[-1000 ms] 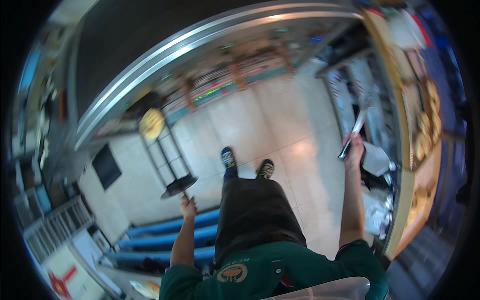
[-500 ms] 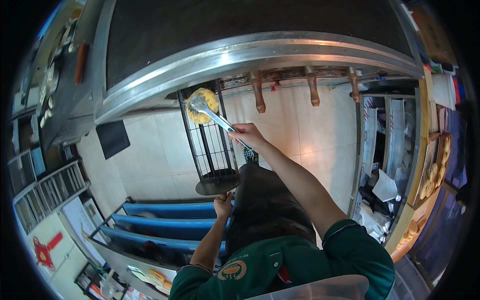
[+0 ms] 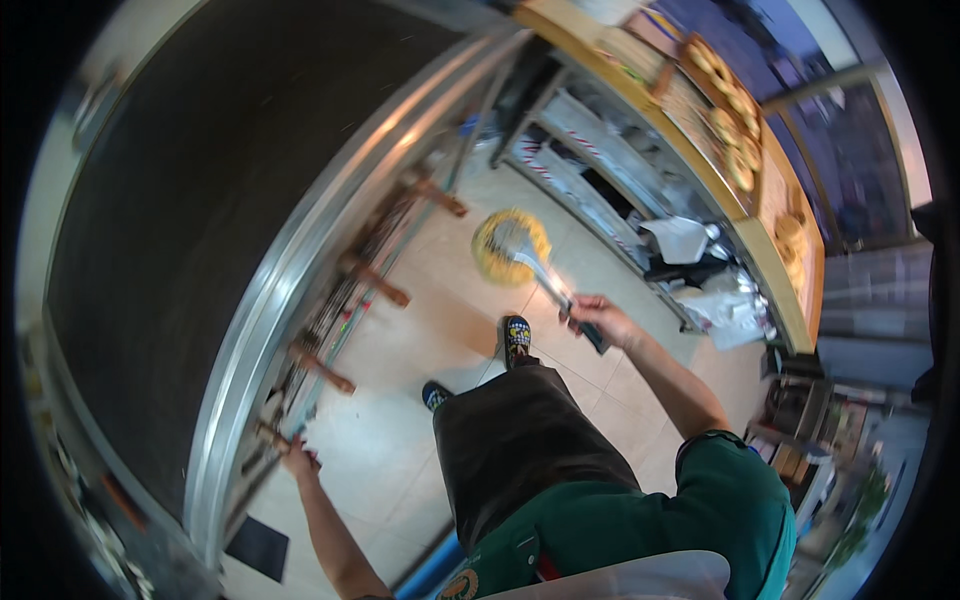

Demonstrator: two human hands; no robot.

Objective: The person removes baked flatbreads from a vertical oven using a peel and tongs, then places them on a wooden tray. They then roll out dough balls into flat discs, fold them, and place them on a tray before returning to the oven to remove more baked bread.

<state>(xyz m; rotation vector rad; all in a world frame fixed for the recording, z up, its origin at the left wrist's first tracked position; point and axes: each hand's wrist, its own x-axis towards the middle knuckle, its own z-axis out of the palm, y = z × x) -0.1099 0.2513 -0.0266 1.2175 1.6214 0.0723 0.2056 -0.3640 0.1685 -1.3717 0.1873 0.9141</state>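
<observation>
My right hand [image 3: 600,315] has its fingers wrapped tight round the dark handle of a metal spatula [image 3: 545,280]; the shiny flat blade points up and away from me and carries a round, yellow, flat pastry [image 3: 510,247] with a rough, crumbly edge, held in the air over the pale tiled floor [image 3: 400,440]. That arm is stretched forward, nearly straight, in a short green sleeve. My left hand [image 3: 297,462] hangs low at my side, close to the brushed steel rim of the long counter [image 3: 290,260]; it is too small to tell whether its fingers are spread or closed. A dark apron [image 3: 510,450] covers my legs. Brown wooden handles [image 3: 372,280] jut from under the counter edge. Off right, a wooden shelf [image 3: 750,180] holds rows of round golden pastries.
</observation>
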